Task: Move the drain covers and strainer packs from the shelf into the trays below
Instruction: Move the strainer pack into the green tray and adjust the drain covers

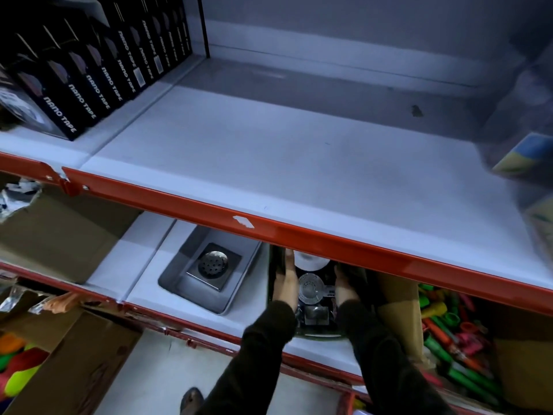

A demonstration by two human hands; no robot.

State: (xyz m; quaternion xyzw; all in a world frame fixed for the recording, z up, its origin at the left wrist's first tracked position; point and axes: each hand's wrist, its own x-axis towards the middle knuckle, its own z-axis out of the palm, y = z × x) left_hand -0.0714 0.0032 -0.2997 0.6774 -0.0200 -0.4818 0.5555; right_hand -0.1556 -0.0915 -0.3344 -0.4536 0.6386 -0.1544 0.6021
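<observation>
Reaching under the red-edged upper shelf [299,163], both hands sit at about 5 o'clock in the view, on either side of a dark tray [317,335] on the lower shelf. The left hand [284,283] lies flat along the tray's left wall, fingers extended; the right hand [344,287] curls over the right wall, though the shelf edge hides its fingertips, so how tightly it grips I cannot tell. Between them lie the strainer packs [311,290], clear-wrapped, with what may be a white roll at 12 o'clock of them. At 9 o'clock of the hands, well apart, a square drain cover [213,266] rests in a grey tray [239,295]. Black boxes [89,79] stand at 10 o'clock on the upper shelf.
</observation>
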